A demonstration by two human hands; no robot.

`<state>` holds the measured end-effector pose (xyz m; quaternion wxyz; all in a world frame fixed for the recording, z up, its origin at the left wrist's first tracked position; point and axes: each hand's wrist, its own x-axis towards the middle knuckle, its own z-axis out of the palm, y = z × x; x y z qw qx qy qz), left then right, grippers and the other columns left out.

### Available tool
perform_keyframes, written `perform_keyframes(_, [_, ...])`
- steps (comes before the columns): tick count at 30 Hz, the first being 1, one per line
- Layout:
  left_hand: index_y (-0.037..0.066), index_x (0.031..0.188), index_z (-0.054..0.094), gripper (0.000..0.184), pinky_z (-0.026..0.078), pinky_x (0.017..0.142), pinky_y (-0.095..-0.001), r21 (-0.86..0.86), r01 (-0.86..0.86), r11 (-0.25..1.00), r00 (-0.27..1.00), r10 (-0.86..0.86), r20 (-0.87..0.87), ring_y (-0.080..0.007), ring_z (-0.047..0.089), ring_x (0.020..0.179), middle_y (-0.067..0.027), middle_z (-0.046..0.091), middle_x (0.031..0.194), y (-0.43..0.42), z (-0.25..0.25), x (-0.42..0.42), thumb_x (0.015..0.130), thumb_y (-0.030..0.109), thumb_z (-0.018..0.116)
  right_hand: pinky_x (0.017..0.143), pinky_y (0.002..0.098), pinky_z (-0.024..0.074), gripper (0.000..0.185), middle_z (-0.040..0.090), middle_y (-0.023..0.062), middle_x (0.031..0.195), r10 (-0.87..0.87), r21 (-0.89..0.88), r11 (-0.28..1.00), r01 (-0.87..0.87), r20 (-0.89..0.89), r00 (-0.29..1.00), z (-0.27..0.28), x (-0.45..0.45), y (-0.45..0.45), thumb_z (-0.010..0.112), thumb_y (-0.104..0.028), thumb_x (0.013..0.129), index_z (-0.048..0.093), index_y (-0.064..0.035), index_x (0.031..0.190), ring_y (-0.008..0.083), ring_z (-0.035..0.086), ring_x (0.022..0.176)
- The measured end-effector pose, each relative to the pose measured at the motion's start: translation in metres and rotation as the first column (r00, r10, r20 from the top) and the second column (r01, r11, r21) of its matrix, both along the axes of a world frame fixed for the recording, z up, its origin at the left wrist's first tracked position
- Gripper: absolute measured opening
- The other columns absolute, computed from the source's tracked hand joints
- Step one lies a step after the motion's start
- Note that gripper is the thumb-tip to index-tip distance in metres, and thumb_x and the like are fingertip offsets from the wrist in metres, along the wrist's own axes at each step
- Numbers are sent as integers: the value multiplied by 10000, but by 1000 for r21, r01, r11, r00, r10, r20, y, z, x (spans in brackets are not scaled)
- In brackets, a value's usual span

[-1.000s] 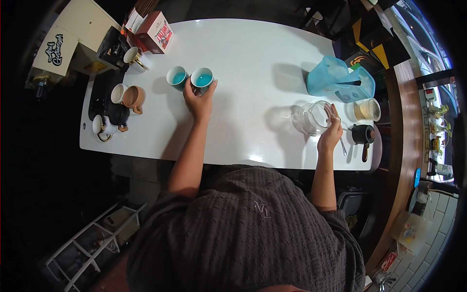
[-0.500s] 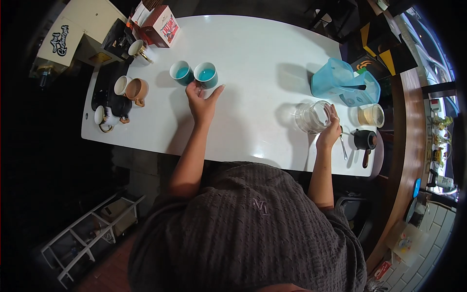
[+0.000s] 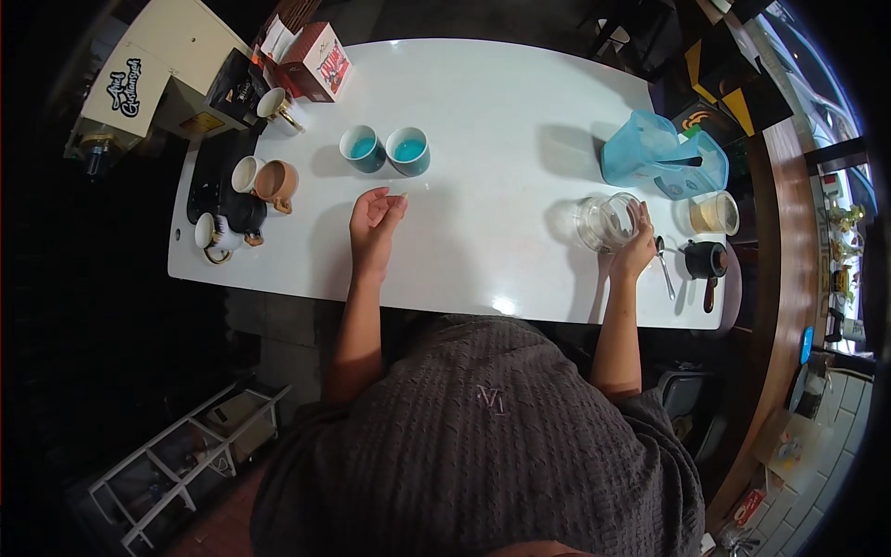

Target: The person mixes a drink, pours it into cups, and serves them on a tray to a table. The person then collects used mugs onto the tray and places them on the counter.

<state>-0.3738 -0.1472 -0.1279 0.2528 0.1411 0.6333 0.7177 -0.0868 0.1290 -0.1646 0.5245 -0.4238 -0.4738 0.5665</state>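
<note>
Glass vessel [image 3: 600, 226] touches right hand [image 3: 637, 247]; two cups [image 3: 409, 153] stand beyond left hand [image 3: 373, 227].

Cream machine [image 3: 148, 56], far left of the left hand [image 3: 373, 230] and beyond it: black script, second word looks like "Gustiansyah", first unclear. Red-and-white box [image 3: 320, 65], beyond the same hand and slightly left: big lettering, too blurred to read. Shirt [image 3: 464, 455], between both hands, nearer the body: stitched monogram, looks like an M plus a stroke, exact letters unclear.
</note>
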Motion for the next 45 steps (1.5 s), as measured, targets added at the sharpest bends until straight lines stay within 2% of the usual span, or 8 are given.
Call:
perform_keyframes(13, [27, 1147, 535, 316, 467, 837, -303, -47, 106, 993, 993, -104, 53, -177, 610, 959, -95, 618, 1055, -46, 6, -33, 939, 254, 606, 1028, 341, 411, 593, 545, 168, 1321, -133, 63, 989, 131, 18, 991, -5, -13, -18, 337, -415, 1036, 464, 74, 1347, 236, 508, 1233])
perform_keyframes(19, [35, 1086, 551, 336, 463, 802, -280, -16, 78, 997, 994, -76, 76, -146, 612, 916, -53, 633, 984, -68, 9, -52, 902, 295, 658, 1037, 352, 398, 695, 510, 197, 1349, -338, 159, 934, 321, 92, 937, -1, -29, -36, 309, -507, 1017, 478, 94, 1322, 273, 503, 1237])
perform_keyframes(23, [34, 1094, 555, 349, 463, 801, -277, -11, 73, 997, 995, -72, 71, -151, 616, 918, -59, 636, 992, -82, 12, -68, 904, 310, 653, 1052, 357, 384, 700, 507, 214, 1355, -470, 300, 872, 387, 291, 834, -11, -31, -42, 278, -505, 1021, 465, 95, 1329, 290, 491, 1260])
perform_keyframes(27, [30, 1108, 553, 367, 464, 798, -277, -17, 78, 997, 994, -76, 78, -154, 619, 919, -69, 640, 1006, -90, 13, -81, 909, 325, 643, 1049, 342, 383, 661, 486, 234, 1374, -503, 225, 857, 463, 175, 847, 0, -49, -58, 297, -463, 1028, 441, 99, 1345, 307, 482, 1272])
perform_keyframes(31, [29, 1111, 553, 372, 464, 798, -275, -18, 97, 995, 991, -95, 91, -156, 618, 926, -75, 639, 1015, -92, 9, -91, 911, 331, 639, 1033, 341, 397, 648, 494, 244, 1361, -582, 317, 807, 498, 279, 764, 0, -52, -59, 311, -449, 1028, 442, 103, 1342, 324, 483, 1269])
perform_keyframes(37, [29, 1119, 549, 387, 458, 815, -277, 1, 133, 991, 986, -133, 97, -158, 613, 938, -84, 637, 1034, -86, 13, -96, 912, 345, 634, 1014, 351, 423, 614, 473, 244, 1378, -653, 181, 754, 631, 313, 690, 15, -77, -89, 516, -392, 976, 435, 88, 1351, 323, 470, 1276])
perform_keyframes(40, [32, 1121, 548, 393, 455, 821, -279, 5, 148, 989, 984, -148, 99, -156, 612, 939, -85, 637, 1039, -84, 13, -98, 911, 354, 633, 950, 357, 483, 587, 433, 218, 1376, -702, 320, 711, 626, 280, 655, -2, -84, -100, 698, -198, 880, 439, 83, 1326, 303, 541, 1175])
perform_keyframes(45, [40, 1151, 546, 347, 454, 829, -289, -14, 174, 985, 981, -172, 93, -167, 611, 960, -79, 621, 1056, -87, 12, -98, 945, 318, 582, 904, 330, 493, 511, 515, 199, 1283, -700, 293, 714, 636, 294, 650, -18, -65, -88, 679, -204, 896, 491, 61, 1290, 258, 555, 1127])
